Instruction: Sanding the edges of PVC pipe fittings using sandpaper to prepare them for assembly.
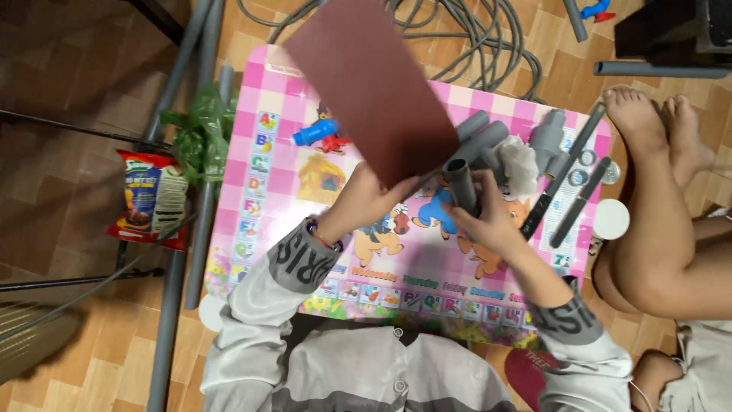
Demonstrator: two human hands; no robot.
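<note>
Sandpaper sheet (374,91) pinched in left hand (366,200) — right hand (488,217) wraps closed around short grey pipe (460,185), both above pink table (274,191).

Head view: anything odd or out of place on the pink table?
Nothing spilled or broken. Grey pipe pieces lie loosely heaped on the pink table, and a crumpled green plastic bag hangs off its left edge.
</note>
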